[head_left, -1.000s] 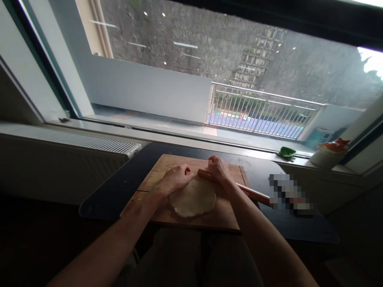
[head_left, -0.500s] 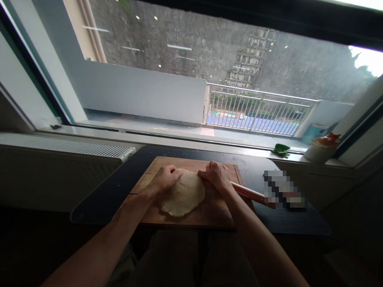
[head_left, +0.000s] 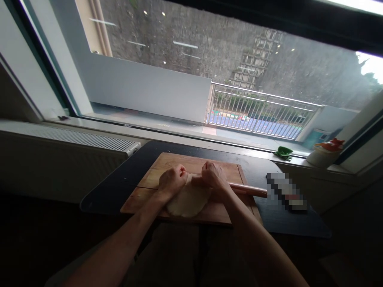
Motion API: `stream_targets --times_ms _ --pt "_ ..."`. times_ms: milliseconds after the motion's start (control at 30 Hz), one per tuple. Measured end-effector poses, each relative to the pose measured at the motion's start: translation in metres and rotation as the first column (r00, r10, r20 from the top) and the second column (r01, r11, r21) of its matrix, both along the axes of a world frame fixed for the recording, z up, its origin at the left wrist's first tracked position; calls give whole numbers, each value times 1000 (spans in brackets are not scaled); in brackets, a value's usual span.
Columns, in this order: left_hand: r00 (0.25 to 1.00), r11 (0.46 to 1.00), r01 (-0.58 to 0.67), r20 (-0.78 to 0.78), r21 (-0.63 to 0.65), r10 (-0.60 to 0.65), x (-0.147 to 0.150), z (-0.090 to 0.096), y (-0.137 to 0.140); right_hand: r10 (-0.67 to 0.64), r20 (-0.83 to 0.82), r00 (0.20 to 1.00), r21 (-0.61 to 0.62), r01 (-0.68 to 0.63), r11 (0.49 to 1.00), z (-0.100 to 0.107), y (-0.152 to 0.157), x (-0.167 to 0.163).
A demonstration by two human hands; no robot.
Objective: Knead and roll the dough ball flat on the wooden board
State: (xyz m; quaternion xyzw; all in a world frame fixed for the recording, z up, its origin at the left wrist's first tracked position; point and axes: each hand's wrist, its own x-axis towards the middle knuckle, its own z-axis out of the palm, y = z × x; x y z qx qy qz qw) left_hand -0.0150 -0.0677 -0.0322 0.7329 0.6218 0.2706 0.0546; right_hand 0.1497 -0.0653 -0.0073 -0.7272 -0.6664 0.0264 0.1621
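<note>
A flat, pale sheet of dough (head_left: 189, 200) lies on a wooden cutting board (head_left: 140, 198). My left hand (head_left: 172, 181) is closed at the dough's upper left edge, its curled fingers and thumb at the rim; the exact grip is partly hidden. Wrapped around a wooden rolling pin (head_left: 248, 189), my right hand (head_left: 214, 174) is at the dough's upper right. The pin's left end rests over the dough's upper part, and its other end points right, past the board.
The board sits on a dark table (head_left: 110, 191) by a window. A pixelated item (head_left: 287, 192) is at the table's right. On the sill are a green leafy-looking object (head_left: 283, 153) and a white pot (head_left: 321, 155) with an orange figure. A radiator (head_left: 89, 139) stands left.
My right hand has brought the rolling pin left, from beside the dough onto its upper part. The left hand's fingers have curled in more at the dough's edge. The view has shifted slightly.
</note>
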Motion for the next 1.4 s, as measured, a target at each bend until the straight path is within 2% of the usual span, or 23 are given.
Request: stream_targets --times_ms 100,167,333,433,567,667,733,867,1000,1067,1133,1267,1400 --pt "998 999 6 61 31 -8 -2 1 -2 -74 -15 997 -43 73 996 3 18 1" --pt "997 1000 0 82 23 -2 -2 2 -2 -82 -5 997 2 82 997 5 20 0" --pt "995 1000 -6 97 24 3 -1 2 -1 83 34 996 209 -88 974 -4 -13 -15" --pt "993 1000 -15 118 11 14 -1 1 0 81 27 996 195 -84 977 -9 -20 -20" --pt "990 1000 -1 138 -11 3 -2 2 -1 -1 -20 1000 93 3 996 -7 12 -13" --pt "986 1000 12 165 -9 -10 -3 2 -2 -65 -20 998 73 67 995 -2 38 -7" --pt "982 999 32 185 -5 -30 -4 1 -2 -87 -12 996 69 88 994 1 43 -7" --pt "978 999 39 203 17 -42 -5 0 -1 -49 -18 999 72 50 996 2 17 -14" --pt "980 999 34 195 9 -36 -4 3 -3 55 23 998 183 -58 981 -3 -22 -27" --pt "980 999 32 194 -4 -31 -3 4 -3 68 45 997 196 -76 978 -4 -28 -29" --pt "979 1000 28 201 -5 -27 -4 3 -2 49 37 998 148 -54 987 -3 -21 -27" --pt "974 1000 26 226 15 -29 -5 -4 3 -27 -1 1000 28 27 999 3 18 -17" --pt "963 998 49 262 35 -57 -6 -7 4 -51 8 999 45 51 998 6 43 -10"
